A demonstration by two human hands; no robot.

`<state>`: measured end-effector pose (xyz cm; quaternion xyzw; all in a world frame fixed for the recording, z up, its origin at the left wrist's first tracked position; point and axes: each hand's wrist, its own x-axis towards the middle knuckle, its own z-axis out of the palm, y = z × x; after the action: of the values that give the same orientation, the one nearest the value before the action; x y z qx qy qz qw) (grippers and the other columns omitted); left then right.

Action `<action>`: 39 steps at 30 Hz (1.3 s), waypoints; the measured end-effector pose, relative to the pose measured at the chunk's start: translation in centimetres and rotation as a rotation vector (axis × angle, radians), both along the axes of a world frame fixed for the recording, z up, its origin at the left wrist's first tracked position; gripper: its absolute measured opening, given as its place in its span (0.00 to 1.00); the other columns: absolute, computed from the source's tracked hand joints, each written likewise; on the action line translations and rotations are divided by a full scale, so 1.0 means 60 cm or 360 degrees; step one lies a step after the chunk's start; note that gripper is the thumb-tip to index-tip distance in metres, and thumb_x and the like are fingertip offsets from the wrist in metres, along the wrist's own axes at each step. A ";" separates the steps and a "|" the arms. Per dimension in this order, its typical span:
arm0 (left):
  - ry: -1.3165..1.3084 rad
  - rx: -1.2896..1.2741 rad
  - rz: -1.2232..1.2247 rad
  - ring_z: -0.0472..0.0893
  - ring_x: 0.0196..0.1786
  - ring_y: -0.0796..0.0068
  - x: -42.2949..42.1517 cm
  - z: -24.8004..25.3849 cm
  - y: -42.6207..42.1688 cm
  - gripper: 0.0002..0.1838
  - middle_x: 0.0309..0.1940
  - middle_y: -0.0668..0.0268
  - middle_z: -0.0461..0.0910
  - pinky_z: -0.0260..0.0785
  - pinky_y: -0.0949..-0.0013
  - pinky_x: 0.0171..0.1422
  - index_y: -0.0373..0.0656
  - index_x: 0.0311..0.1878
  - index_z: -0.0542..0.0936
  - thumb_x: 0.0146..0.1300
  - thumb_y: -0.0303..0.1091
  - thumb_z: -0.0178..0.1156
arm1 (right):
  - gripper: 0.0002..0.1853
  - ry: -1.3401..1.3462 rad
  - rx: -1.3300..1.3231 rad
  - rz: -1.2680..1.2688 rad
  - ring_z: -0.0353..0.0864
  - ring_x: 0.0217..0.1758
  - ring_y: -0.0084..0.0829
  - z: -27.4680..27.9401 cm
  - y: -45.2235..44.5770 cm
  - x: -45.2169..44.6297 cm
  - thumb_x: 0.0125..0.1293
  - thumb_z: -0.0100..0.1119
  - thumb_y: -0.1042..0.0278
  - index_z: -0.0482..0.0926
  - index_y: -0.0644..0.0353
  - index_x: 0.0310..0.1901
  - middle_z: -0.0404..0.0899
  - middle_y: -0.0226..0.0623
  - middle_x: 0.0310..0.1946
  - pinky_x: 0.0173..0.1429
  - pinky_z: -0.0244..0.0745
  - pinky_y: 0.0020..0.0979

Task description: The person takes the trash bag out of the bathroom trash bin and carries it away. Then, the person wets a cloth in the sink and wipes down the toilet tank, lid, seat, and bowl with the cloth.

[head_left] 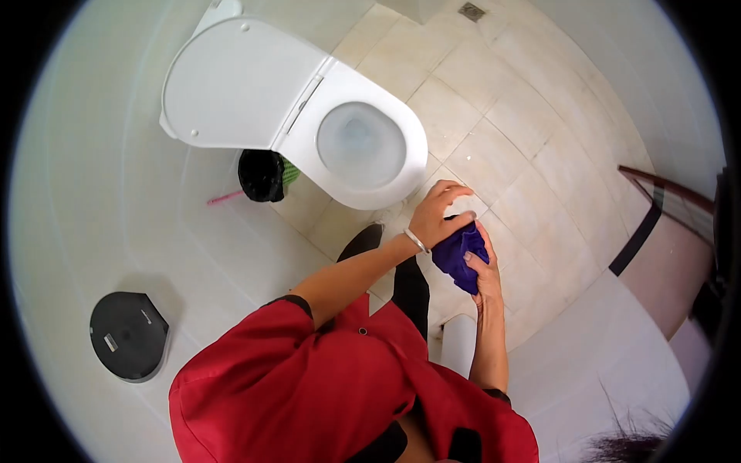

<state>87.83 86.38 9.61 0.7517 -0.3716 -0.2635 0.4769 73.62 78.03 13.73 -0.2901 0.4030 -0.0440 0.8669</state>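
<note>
A bunched purple cloth [461, 258] is in my right hand [485, 270], whose fingers wrap round it with the thumb on top. My left hand [441, 212], with a pale bracelet at the wrist, curls its fingers round a small white object [465, 205] at the cloth's upper end. What kind of thing the white object is cannot be made out. The left thumb touches the edge of the cloth. Both hands are close together, over the floor and just below the front of the toilet bowl [417, 154].
The toilet's lid [239, 85] is raised, with the seat down. A bin with a black liner [262, 176] stands beside it, near a pink stick [225, 198]. A black dispenser [130, 336] hangs on the left wall. Tiled floor [532, 193] stretches right, toward a floor drain [472, 11].
</note>
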 end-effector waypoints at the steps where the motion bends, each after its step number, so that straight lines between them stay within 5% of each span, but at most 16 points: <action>1: 0.0399 0.0093 0.0267 0.73 0.48 0.68 -0.002 -0.020 0.016 0.16 0.50 0.62 0.73 0.66 0.69 0.56 0.45 0.51 0.78 0.59 0.35 0.59 | 0.37 0.0109 -0.0046 0.0110 0.74 0.57 0.29 -0.020 -0.003 0.002 0.48 0.59 0.77 0.65 0.56 0.66 0.71 0.36 0.57 0.61 0.71 0.29; 2: 0.0799 0.0180 0.0532 0.73 0.48 0.70 -0.009 -0.046 0.033 0.16 0.51 0.62 0.72 0.66 0.70 0.56 0.46 0.54 0.77 0.61 0.34 0.57 | 0.33 0.0215 -0.0094 0.0219 0.76 0.53 0.29 -0.035 -0.006 0.008 0.49 0.58 0.76 0.71 0.58 0.62 0.75 0.36 0.53 0.60 0.72 0.28; 5: 0.1024 0.0253 0.0981 0.73 0.47 0.77 -0.044 -0.162 0.148 0.17 0.50 0.65 0.71 0.67 0.72 0.52 0.45 0.58 0.74 0.71 0.40 0.48 | 0.24 0.0350 -0.0352 0.0324 0.77 0.44 0.24 -0.074 -0.044 0.079 0.48 0.57 0.79 0.78 0.58 0.51 0.78 0.32 0.44 0.50 0.73 0.24; 7: 0.1290 0.0568 0.0999 0.77 0.43 0.70 -0.029 -0.126 0.220 0.18 0.45 0.59 0.75 0.70 0.68 0.49 0.41 0.54 0.76 0.69 0.41 0.49 | 0.22 0.0341 -0.0657 0.0491 0.77 0.43 0.23 -0.117 -0.087 0.141 0.48 0.58 0.79 0.80 0.57 0.48 0.79 0.29 0.40 0.50 0.72 0.24; 14: 0.1427 0.0762 0.1293 0.76 0.32 0.80 -0.088 -0.134 0.470 0.16 0.43 0.65 0.77 0.69 0.75 0.36 0.43 0.52 0.77 0.68 0.41 0.51 | 0.20 0.0070 -0.1538 0.0917 0.78 0.43 0.23 -0.204 -0.177 0.408 0.47 0.61 0.75 0.81 0.60 0.47 0.81 0.30 0.39 0.52 0.72 0.25; 20: 0.1712 0.0685 0.1603 0.77 0.33 0.82 -0.118 -0.122 0.519 0.15 0.45 0.66 0.77 0.68 0.79 0.35 0.45 0.56 0.76 0.71 0.38 0.48 | 0.24 -0.0315 -0.2625 0.1431 0.81 0.45 0.41 -0.270 -0.103 0.524 0.43 0.64 0.73 0.80 0.51 0.48 0.81 0.36 0.46 0.51 0.77 0.36; 24: 0.1695 0.0648 0.1538 0.77 0.33 0.81 -0.116 -0.122 0.521 0.15 0.45 0.65 0.77 0.68 0.79 0.35 0.44 0.55 0.76 0.70 0.37 0.50 | 0.25 -0.0034 -0.2990 0.2075 0.72 0.44 0.49 -0.317 -0.036 0.426 0.44 0.66 0.71 0.77 0.47 0.49 0.74 0.34 0.46 0.45 0.78 0.43; 30: 0.1768 0.0666 0.1447 0.77 0.32 0.82 -0.111 -0.130 0.524 0.14 0.43 0.65 0.79 0.68 0.79 0.35 0.43 0.54 0.76 0.68 0.35 0.51 | 0.18 0.0004 -0.2929 0.2160 0.69 0.47 0.51 -0.333 0.087 0.220 0.48 0.59 0.75 0.76 0.50 0.44 0.71 0.36 0.44 0.38 0.78 0.43; 39: 0.1848 0.0872 0.1041 0.76 0.32 0.83 -0.095 -0.109 0.565 0.11 0.36 0.71 0.81 0.67 0.79 0.35 0.44 0.46 0.81 0.65 0.30 0.51 | 0.22 -0.0290 -0.1620 0.1878 0.73 0.47 0.48 -0.295 0.441 0.256 0.40 0.67 0.67 0.78 0.50 0.43 0.75 0.37 0.44 0.48 0.75 0.42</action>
<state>82.16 120.30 3.08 0.6557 0.2656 -0.5480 0.4464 88.96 104.46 -3.99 -0.8132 0.0396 0.2210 0.5370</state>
